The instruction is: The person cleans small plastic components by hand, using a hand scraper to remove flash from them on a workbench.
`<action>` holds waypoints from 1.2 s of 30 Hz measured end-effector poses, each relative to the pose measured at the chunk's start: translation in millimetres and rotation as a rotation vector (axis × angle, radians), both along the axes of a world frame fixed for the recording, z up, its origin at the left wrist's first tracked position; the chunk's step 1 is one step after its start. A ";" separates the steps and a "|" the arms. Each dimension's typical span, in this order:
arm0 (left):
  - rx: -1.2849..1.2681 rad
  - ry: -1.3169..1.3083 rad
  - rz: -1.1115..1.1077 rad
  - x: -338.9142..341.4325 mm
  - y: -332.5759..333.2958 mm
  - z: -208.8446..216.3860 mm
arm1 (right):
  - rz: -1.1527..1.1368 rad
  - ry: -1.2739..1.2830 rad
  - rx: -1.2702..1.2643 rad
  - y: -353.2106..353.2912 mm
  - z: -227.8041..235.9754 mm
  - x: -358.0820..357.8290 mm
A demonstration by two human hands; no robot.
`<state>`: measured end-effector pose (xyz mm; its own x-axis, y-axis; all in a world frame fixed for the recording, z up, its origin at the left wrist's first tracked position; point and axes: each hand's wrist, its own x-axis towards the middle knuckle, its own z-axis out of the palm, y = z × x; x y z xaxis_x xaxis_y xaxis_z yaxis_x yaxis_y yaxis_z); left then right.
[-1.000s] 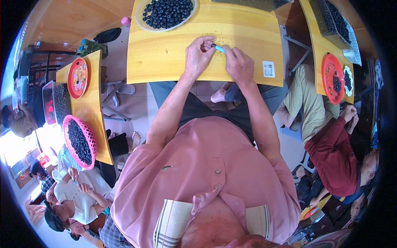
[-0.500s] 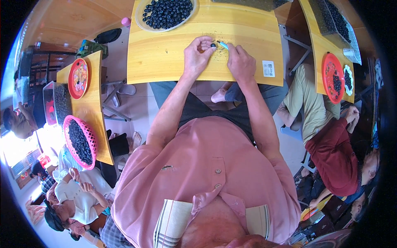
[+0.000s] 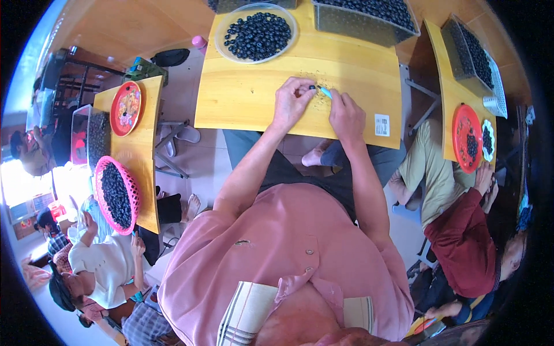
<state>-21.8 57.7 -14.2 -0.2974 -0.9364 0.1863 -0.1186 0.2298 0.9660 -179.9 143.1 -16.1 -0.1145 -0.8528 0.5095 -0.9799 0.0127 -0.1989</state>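
Above the wooden table (image 3: 242, 109), my left hand (image 3: 293, 104) pinches a small dark blueberry-like berry (image 3: 312, 87) between thumb and fingertips. My right hand (image 3: 347, 118) is closed around a slim tool with a light blue handle (image 3: 326, 92). Its dark tip points at the berry, almost touching it; the tip is too small to make out exactly. Fine brownish scraps (image 3: 321, 102) lie on the tabletop beneath and around my hands. Beyond them, a clear round bowl (image 3: 222, 50) holds many more of the dark berries.
A clear rectangular bin (image 3: 358, 30) full of berries stands at the table's far right. A white printed label (image 3: 382, 124) sits near the right edge. Neighbouring tables carry a pink basket (image 3: 136, 199), a red plate (image 3: 136, 92) and a red tray (image 3: 457, 138). Other people sit on both sides.
The view has tilted, so the table sits lower and more of the far bins shows. Both hands keep their grips. The person at left has spread their hands apart.
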 end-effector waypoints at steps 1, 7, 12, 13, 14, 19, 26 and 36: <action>-0.006 0.000 0.007 0.3 -0.6 -0.7 | -0.011 0.007 0.017 0.4 1.6 0.6; -0.033 0.045 0.002 3.0 -3.9 -3.0 | -0.001 -0.007 -0.009 -1.6 5.6 2.6; 0.047 0.081 -0.010 4.5 -8.2 -10.0 | -0.004 -0.022 -0.003 -2.4 6.9 2.2; 0.052 0.080 -0.014 3.6 -7.5 -8.3 | -0.009 -0.013 0.010 -2.2 6.9 1.9; 0.135 0.135 -0.032 2.4 -7.0 -6.6 | -0.013 -0.013 0.015 -1.7 6.9 1.7; 0.191 0.155 -0.058 2.1 -6.1 -3.9 | 0.038 -0.022 -0.060 1.3 10.4 2.8; 0.174 0.084 -0.073 0.7 -4.4 -1.9 | 0.070 -0.018 -0.067 2.2 12.4 4.3; 0.160 0.062 -0.097 -0.1 -4.0 -1.2 | 0.046 -0.051 -0.041 -0.1 6.5 1.8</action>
